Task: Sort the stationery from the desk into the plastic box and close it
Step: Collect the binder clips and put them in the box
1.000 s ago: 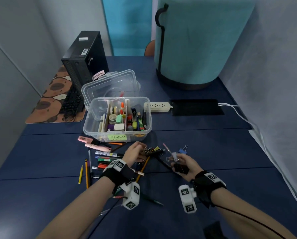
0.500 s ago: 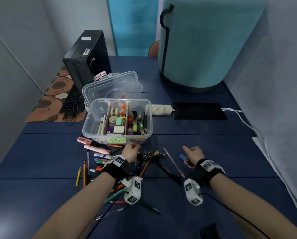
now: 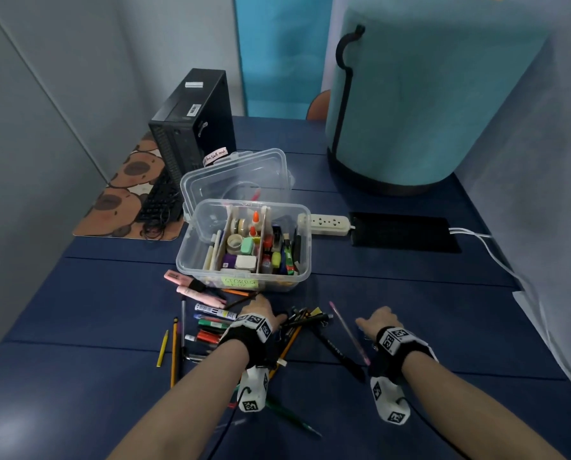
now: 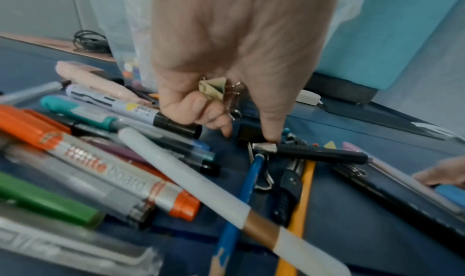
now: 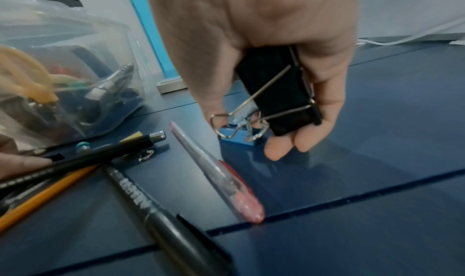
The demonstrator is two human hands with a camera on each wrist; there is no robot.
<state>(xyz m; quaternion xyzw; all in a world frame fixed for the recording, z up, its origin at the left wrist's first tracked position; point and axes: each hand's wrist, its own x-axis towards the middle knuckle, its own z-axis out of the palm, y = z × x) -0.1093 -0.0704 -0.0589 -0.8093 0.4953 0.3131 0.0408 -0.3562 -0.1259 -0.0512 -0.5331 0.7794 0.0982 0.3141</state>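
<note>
Just in front of the open plastic box (image 3: 244,247), the left hand (image 4: 234,61) curls around small binder clips while the right hand (image 5: 264,61) cups a black binder clip (image 5: 276,89) above a blue one (image 5: 235,137) — overfull grips could spill clips.

**Materials and finishes**

The plastic box (image 3: 244,257) is seen as clear, glossy plastic. A matt black binder clip (image 5: 276,93) with shiny wire metal handles is noted. The table (image 3: 410,293) is shown smooth, dark blue, faintly reflective.
</note>
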